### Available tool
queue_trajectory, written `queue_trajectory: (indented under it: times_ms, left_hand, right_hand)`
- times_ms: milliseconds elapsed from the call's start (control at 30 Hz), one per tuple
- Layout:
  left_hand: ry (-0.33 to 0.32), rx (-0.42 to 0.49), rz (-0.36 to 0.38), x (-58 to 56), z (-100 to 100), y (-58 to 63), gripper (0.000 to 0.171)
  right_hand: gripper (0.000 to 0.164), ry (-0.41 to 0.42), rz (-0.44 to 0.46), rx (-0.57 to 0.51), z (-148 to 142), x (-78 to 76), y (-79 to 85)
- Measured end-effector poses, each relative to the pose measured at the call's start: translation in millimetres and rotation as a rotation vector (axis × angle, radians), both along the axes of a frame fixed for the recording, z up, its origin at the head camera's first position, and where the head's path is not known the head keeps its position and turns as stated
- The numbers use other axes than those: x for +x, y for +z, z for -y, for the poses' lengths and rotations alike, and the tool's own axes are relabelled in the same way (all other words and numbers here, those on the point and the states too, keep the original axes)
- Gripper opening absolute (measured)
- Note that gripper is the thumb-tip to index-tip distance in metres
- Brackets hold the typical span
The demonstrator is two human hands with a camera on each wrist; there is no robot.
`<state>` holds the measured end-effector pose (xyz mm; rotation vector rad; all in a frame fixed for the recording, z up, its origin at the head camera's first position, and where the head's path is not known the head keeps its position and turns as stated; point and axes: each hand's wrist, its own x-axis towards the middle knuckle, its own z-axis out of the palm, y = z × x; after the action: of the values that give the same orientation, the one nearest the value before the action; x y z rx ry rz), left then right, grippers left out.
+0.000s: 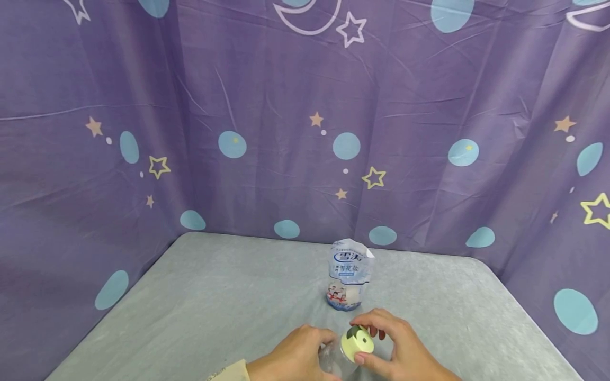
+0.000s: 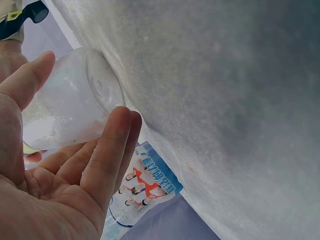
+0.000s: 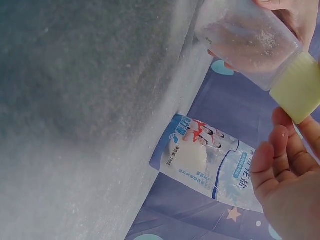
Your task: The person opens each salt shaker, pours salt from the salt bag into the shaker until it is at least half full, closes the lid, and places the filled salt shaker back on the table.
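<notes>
Round lid (image 1: 353, 346), curled right grip (image 1: 404, 348)

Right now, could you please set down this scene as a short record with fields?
Left hand: holds the clear jar by its body
Right hand: pinches the yellow-green cap
Cap position: at the jar's mouth; how tightly it sits cannot be told
Jar contents: white specks show; otherwise mostly see-through
Printed bag: upright on the grey table, beyond the hands
Backdrop: purple curtain with stars and blue spots

Two grips (image 1: 296, 353) (image 1: 399, 346), one clear jar (image 2: 75, 95), one yellow cap (image 3: 297, 87), one pouch (image 1: 350, 270).
</notes>
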<state>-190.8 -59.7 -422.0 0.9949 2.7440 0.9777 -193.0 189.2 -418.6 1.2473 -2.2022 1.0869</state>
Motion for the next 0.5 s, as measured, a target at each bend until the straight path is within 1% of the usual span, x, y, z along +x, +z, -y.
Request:
queue_trajectory:
  times_ms: [133, 233, 500]
  left_hand:
    - [-0.004, -0.005, -0.026, 0.2, -0.1, -0.3, 0.033]
    - [-0.001, -0.01, -0.031, 0.1, -0.5, -0.9, 0.032]
    - [0.007, -0.005, 0.002, -0.3, -0.7, -0.7, 0.03]
  right_hand:
    - [0.052, 0.015, 0.021, 0.014, -1.6, 0.0, 0.3]
    - [0.054, 0.029, 0.029, 0.021, -2.2, 0.6, 0.9]
    - [0.059, 0.087, 0.021, 0.028, -2.5, 0.5, 0.3]
